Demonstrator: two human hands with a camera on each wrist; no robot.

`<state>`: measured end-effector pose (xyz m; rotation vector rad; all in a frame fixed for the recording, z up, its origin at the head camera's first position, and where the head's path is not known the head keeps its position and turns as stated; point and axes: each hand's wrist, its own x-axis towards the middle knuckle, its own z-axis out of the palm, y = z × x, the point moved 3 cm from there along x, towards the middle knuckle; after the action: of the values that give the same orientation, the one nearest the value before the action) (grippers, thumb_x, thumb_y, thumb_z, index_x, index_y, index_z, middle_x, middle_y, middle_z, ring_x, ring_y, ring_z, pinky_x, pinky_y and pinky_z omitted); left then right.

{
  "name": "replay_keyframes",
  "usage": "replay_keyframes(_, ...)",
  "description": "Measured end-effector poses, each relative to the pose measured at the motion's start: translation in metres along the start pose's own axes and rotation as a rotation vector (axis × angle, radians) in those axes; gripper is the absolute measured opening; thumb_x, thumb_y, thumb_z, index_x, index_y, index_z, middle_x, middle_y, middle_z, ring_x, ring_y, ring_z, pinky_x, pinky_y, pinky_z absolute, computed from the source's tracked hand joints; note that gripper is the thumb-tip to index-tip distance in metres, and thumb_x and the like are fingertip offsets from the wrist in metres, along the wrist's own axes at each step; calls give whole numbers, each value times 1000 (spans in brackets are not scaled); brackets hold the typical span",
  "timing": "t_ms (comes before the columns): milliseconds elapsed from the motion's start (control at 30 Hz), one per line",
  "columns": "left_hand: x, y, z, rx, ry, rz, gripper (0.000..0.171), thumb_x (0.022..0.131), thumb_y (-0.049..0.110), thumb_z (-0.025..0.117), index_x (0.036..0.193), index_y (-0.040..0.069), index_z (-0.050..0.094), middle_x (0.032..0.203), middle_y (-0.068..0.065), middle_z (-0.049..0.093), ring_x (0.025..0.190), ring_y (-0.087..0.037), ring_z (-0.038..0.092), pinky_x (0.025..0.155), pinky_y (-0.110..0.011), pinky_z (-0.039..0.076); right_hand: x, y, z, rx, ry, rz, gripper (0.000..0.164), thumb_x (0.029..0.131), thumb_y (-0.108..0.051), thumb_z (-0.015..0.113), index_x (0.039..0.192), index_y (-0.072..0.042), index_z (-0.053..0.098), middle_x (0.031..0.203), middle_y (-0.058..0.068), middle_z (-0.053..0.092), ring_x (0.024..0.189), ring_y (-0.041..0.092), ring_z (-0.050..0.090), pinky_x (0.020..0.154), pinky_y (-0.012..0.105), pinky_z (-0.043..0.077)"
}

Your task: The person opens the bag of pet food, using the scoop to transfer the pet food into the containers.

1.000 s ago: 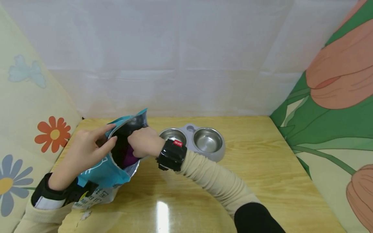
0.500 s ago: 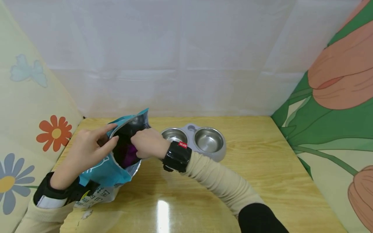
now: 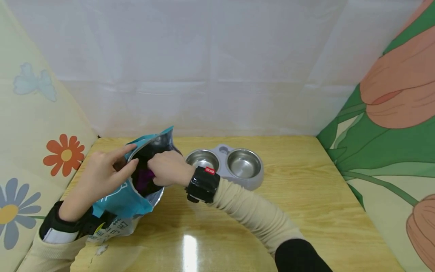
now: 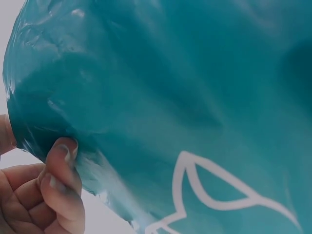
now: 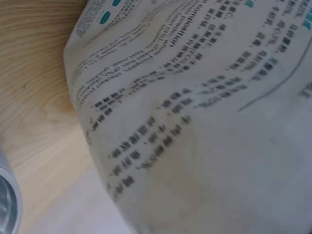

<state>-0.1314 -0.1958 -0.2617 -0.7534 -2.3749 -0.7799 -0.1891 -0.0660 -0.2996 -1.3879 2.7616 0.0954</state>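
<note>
A blue and white printed food bag stands at the left of the table in the head view, its mouth gaping toward the right. My left hand pinches the bag's left rim between thumb and fingers; the left wrist view shows curled fingers against the blue film. Reaching into the mouth, my right hand grips what looks like a purple scoop, mostly hidden by the bag. Only the bag's printed white side fills the right wrist view, with the hand out of sight.
A grey double feeder with two steel bowls sits just right of the bag, its left bowl partly behind my right wrist. The wooden table meets a white sheet behind and patterned panels at both sides.
My right hand shifts slightly right, then back left into the bag, and the purple scoop moves with it. My left hand keeps its hold on the rim.
</note>
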Motion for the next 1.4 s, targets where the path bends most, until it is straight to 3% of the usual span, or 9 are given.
replay_keyframes(267,-1,0,1,-12,-7,-10,36,73,-2,67,109,-9,63,50,13,32,40,1,29,38,-17,22,-3,5,4,71,20,25,13,83,-24,62,73,-19,55,64,-7,50,56,7,46,47,23,34)
replay_keyframes(567,1,-1,0,-25,-3,-18,36,73,-2,67,108,-9,63,50,12,33,41,0,30,38,-18,22,-13,15,0,176,33,48,8,85,-26,63,81,-19,60,64,-7,50,55,8,47,46,23,34)
replay_keyframes(933,3,-2,-2,-9,3,-27,35,73,-3,68,107,-10,64,50,10,35,42,0,32,39,-18,24,-43,35,-6,249,53,34,11,86,-26,62,93,-18,65,67,-7,52,56,8,45,49,21,34)
replay_keyframes(1200,2,-4,-5,3,-26,-74,38,75,-1,68,112,-9,62,49,10,33,41,0,29,39,-19,23,-63,53,-1,263,132,27,5,84,-25,64,86,-20,62,66,-8,48,58,7,43,52,22,34)
replay_keyframes(1400,1,-5,-6,-8,-11,-74,39,74,-2,69,111,-8,62,49,11,33,42,-1,30,40,-18,23,-73,63,8,304,205,3,13,84,-24,64,95,-18,67,66,-8,51,55,6,42,52,20,34)
